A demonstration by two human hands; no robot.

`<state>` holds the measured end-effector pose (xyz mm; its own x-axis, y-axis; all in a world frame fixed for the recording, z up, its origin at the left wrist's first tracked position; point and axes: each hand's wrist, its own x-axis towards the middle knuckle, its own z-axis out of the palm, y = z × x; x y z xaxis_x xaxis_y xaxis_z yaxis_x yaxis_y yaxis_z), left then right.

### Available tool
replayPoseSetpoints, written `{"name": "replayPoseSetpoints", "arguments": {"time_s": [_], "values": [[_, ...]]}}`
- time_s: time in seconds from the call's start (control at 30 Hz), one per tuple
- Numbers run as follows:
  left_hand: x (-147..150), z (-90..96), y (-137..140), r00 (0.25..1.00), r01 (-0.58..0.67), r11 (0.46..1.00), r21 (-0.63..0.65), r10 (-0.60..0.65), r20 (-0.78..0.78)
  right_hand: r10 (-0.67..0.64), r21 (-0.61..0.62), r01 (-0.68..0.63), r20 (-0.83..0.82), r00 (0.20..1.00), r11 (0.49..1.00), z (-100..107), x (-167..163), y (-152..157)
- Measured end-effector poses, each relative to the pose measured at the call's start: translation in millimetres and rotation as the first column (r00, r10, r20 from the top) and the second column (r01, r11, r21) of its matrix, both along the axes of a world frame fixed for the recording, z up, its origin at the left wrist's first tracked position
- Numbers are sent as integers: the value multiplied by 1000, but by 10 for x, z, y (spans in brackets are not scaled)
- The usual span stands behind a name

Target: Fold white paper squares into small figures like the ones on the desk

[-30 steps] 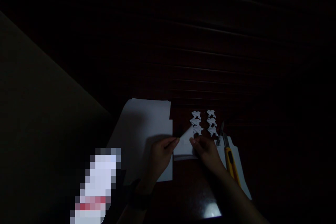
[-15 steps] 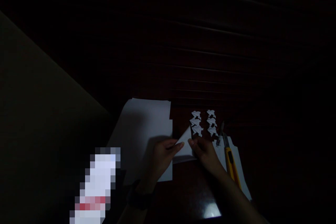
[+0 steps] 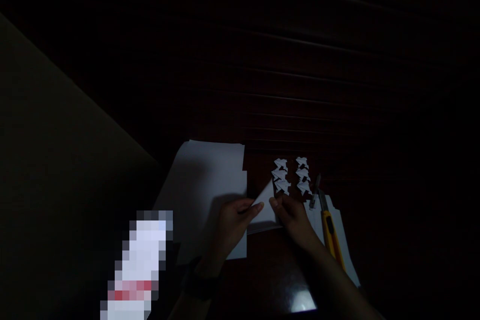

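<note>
Between my two hands is a white piece of paper [image 3: 265, 214] with a slanted, pointed upper edge, apparently folded. My left hand [image 3: 233, 221] pinches its left side between thumb and fingers. At the right side, my right hand [image 3: 290, 215] grips it with the thumb on top and the fingers curled behind. Just beyond the paper lie small folded paper figures in two columns, a left column [image 3: 280, 175] and a right column [image 3: 302, 175]. The paper's lower edge is in shadow, so its layers are hard to make out.
Large white paper sheets [image 3: 210, 175] lie stacked on the left. On the right, a yellow box cutter [image 3: 330, 237] rests on smaller paper pieces [image 3: 347, 245], near a dim clear-and-dark object [image 3: 315, 195]. The dark glossy table [image 3: 270, 270] reflects light. A pixelated patch covers the lower left.
Almost nothing differs. Both hands keep their hold on the paper, and the view has shifted very slightly.
</note>
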<state>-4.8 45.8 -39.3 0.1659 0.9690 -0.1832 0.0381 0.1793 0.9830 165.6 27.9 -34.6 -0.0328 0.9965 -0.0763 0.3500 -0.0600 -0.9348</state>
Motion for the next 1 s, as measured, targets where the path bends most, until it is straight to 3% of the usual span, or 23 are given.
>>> {"name": "replayPoseSetpoints", "arguments": {"time_s": [0.5,1.0], "values": [[-13,12,-4,999,9,1000,12,-9,-32,-23,7,23,-24,999,1000,15,-13,-1],[-14,16,-8,1000,-13,999,-39,14,10,-46,-57,38,-151,987,998,69,-11,-8]]}}
